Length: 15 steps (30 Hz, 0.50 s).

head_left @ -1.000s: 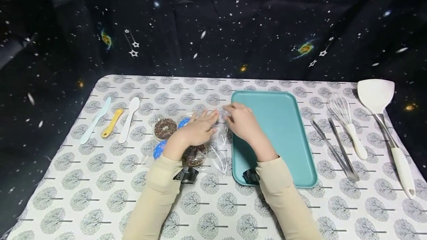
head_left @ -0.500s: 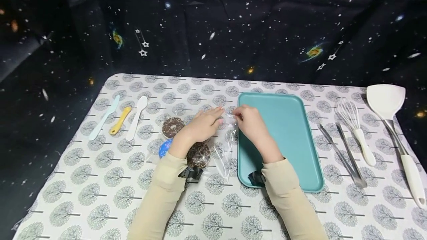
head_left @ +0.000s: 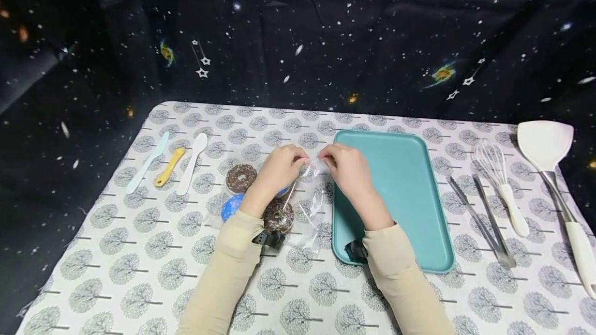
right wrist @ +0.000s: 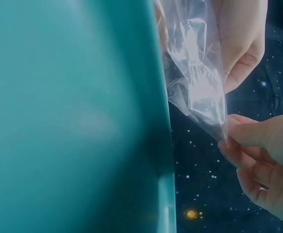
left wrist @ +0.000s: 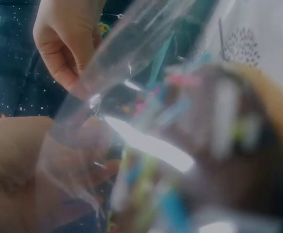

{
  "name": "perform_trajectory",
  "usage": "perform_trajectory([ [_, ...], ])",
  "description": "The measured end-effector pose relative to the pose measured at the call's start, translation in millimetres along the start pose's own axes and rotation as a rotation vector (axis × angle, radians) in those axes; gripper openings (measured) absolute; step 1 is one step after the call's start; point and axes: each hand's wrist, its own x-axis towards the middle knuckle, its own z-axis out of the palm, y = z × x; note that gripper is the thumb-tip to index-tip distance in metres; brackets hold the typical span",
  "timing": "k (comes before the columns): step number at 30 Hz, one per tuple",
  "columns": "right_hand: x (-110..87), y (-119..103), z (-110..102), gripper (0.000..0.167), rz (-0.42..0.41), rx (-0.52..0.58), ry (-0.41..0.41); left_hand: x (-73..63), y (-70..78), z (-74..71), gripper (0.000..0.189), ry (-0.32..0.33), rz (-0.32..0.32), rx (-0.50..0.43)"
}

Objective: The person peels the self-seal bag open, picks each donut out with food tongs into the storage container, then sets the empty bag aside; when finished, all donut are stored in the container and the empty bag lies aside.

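Observation:
A clear plastic bag (head_left: 309, 221) lies on the cloth with several doughnuts in it. Chocolate doughnuts (head_left: 241, 178) and a blue-iced doughnut (head_left: 231, 207) show through it; another blue one is mostly hidden beneath my left hand (head_left: 279, 169). That hand pinches the bag's open edge between thumb and curled fingers. Facing it, my right hand (head_left: 348, 169) pinches the edge too, its fingertips (right wrist: 231, 133) on a corner of the film in the right wrist view. Close up in the left wrist view, a sprinkled chocolate doughnut (left wrist: 195, 145) sits behind the shiny film.
Right of the bag is a teal tray (head_left: 396, 211), under my right forearm. Farther right lie metal tongs (head_left: 484, 221), a whisk (head_left: 500, 180) and a white spatula (head_left: 545, 143). A pale blue knife (head_left: 148, 163), a yellow-handled piece (head_left: 169, 168) and a white spoon (head_left: 192, 164) lie left.
My left hand has gone from lying flat over the bag with fingers stretched out to pinching its edge. The right hand stays near the same spot, fingertips drawn together. The head view has shifted slightly.

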Motion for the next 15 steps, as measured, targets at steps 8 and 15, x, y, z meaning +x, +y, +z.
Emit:
perform_trajectory([
  [8,13.4,-5.2,-4.3,0.008,-0.081,-0.226,-0.094,8.4,-2.4,-2.8,0.020,0.018,-0.016,-0.004],
  [15,11.0,11.0,-7.7,0.010,-0.150,-0.176,-0.173,9.3,-3.1,-0.1,0.022,0.003,-0.042,-0.045],
])
